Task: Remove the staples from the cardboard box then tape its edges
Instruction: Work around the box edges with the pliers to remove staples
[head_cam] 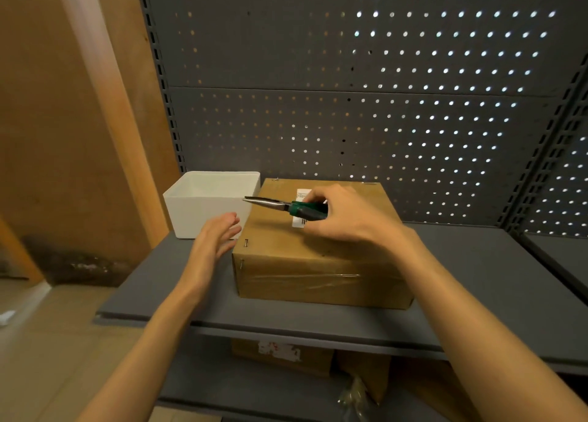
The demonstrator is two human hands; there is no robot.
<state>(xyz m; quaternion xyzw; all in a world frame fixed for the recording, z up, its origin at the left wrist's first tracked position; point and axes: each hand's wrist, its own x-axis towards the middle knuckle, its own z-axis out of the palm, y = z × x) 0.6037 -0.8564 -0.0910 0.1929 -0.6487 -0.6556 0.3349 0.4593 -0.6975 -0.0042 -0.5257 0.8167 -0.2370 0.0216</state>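
A grey metal shelf [477,262] backed by perforated pegboard carries the brown cardboard box [318,256], which sits square near the shelf's middle, with a white open plastic bin [206,205] just beside its left wall. Clear tape already bands the box's front face, yet staples [246,243] show at its near-left corner, so the work looks to be in the staple-pulling step. The right hand [343,218] hovers over the box top, its grip curled round the green handles of long-nosed pliers [286,206], whose tips point left over the bin's rim. The left hand [216,234], fingers straight and holding nothing, lies beside the box's left wall. Next, the plier tips probably need bringing down to the corner staples while the left hand steadies the box.
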